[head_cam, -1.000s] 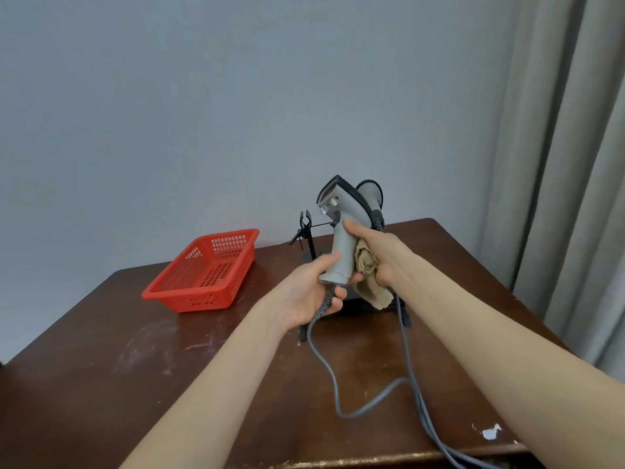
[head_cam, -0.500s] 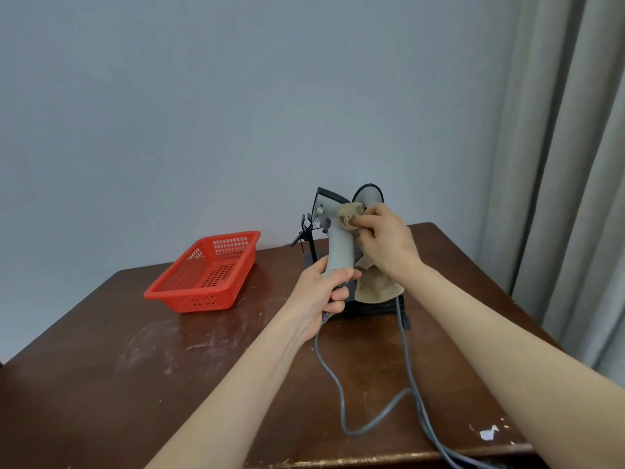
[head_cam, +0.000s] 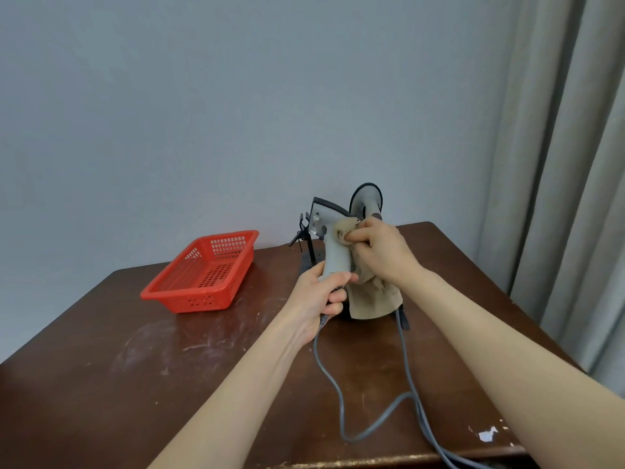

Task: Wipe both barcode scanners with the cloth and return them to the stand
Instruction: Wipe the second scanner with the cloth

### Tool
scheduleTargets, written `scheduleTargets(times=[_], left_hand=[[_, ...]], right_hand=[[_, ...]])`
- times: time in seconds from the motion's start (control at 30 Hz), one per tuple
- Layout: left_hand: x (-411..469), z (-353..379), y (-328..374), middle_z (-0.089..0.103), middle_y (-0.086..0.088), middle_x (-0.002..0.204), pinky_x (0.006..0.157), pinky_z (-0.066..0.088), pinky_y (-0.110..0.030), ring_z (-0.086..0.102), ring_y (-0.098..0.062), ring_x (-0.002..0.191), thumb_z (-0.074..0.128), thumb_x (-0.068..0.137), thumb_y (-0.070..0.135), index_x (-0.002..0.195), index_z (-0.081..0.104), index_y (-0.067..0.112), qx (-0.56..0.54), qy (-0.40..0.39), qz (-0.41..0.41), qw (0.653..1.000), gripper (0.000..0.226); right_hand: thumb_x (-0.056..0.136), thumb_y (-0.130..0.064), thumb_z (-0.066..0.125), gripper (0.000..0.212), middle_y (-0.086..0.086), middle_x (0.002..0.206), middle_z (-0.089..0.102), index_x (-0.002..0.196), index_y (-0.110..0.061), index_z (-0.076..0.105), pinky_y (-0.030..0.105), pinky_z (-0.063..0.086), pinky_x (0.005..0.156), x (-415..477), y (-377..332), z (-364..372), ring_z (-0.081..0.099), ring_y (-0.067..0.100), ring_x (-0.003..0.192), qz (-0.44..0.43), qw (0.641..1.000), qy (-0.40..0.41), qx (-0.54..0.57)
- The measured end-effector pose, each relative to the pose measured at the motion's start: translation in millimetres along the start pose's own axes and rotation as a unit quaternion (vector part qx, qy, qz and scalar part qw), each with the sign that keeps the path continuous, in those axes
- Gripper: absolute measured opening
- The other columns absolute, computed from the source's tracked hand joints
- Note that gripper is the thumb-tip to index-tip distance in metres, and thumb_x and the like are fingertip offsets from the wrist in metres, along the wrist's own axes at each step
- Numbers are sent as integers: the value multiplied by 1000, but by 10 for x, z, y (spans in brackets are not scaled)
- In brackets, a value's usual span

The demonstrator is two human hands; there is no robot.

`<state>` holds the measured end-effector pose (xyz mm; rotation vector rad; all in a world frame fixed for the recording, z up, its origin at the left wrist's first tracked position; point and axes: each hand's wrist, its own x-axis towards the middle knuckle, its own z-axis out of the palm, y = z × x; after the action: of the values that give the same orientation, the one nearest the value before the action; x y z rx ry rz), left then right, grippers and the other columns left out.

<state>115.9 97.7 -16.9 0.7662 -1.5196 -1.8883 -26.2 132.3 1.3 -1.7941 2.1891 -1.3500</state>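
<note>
My left hand (head_cam: pixel 321 289) grips the lower handle of a grey barcode scanner (head_cam: pixel 329 245), holding it upright above the table. My right hand (head_cam: pixel 382 253) pinches a tan cloth (head_cam: pixel 370 297) and presses a bunched part of it against the scanner's neck just under the head; the rest of the cloth hangs down. Behind my right hand, a second grey scanner (head_cam: pixel 367 199) sits in the black stand (head_cam: pixel 306 242), whose base is mostly hidden by the cloth and hands. One empty holder arm of the stand shows at the left.
A red plastic basket (head_cam: pixel 203 274) sits on the brown wooden table (head_cam: pixel 135 384) at the left. Two grey cables (head_cam: pixel 368 431) trail from the scanners across the table to its front right edge. A curtain (head_cam: pixel 575 164) hangs at the right.
My right hand moved the cloth up from the scanner's handle to its neck under the head. The scanner turned a little and my left hand's grip shifted slightly on the handle.
</note>
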Motion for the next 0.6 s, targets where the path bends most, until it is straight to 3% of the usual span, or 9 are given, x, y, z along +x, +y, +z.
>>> scheduleTargets(times=[0.1, 0.17, 0.23, 0.33, 0.4, 0.5, 0.6], left_hand=[[19, -62, -8, 59, -7, 83, 34, 20, -13, 29, -4, 43, 52, 89, -6, 103, 57, 5, 1, 13, 6, 1000, 18], [15, -74, -34, 60, -7, 83, 34, 20, -13, 28, -4, 43, 53, 88, -6, 103, 57, 6, 7, 15, 5, 1000, 19], [1, -59, -50, 59, -8, 86, 35, 20, -14, 29, -4, 43, 54, 88, -6, 104, 56, 5, 15, 10, 1, 1000, 20], [-6, -15, -46, 59, -9, 89, 35, 21, -14, 30, -4, 44, 53, 89, -5, 105, 55, 3, 25, -1, 3, 1000, 18], [4, -37, -40, 59, -8, 88, 35, 22, -14, 31, -4, 44, 53, 89, -5, 104, 55, 5, 22, 3, 6, 1000, 18], [29, -97, -59, 56, -9, 86, 35, 22, -13, 32, -4, 43, 53, 89, -6, 102, 55, 6, 22, 10, 7, 1000, 17], [28, -88, -90, 57, -10, 88, 35, 22, -14, 31, -4, 42, 53, 89, -5, 107, 54, 3, 23, 12, 1, 1000, 21]], right_hand=[[90, -6, 54, 24, -14, 90, 51, 100, -15, 75, 17, 37, 85, -124, 1, 2, 53, 12, 98, -38, 995, -81, 53], [89, -6, 55, 25, -16, 87, 49, 97, -17, 75, 23, 41, 88, -97, 22, -8, 53, 13, 96, -30, 994, -93, 43], [89, -7, 51, 29, -8, 89, 48, 97, -21, 75, 31, 43, 86, -19, 22, -7, 53, 20, 97, 6, 999, -52, 1], [92, -10, 44, 34, 1, 100, 45, 107, -25, 71, 33, 42, 81, 67, -32, 1, 52, 27, 100, 36, 997, -2, -67], [93, -12, 45, 34, 1, 102, 46, 110, -28, 70, 35, 43, 84, 43, -33, 36, 52, 25, 100, 28, 998, -25, -49], [91, -9, 49, 32, -10, 90, 45, 103, -27, 73, 36, 44, 89, -50, -24, 53, 51, 16, 96, -10, 995, -101, 2], [91, -9, 47, 33, -8, 85, 47, 101, -27, 73, 38, 48, 86, -4, -34, 2, 55, 20, 96, 1, 994, -105, -41]])
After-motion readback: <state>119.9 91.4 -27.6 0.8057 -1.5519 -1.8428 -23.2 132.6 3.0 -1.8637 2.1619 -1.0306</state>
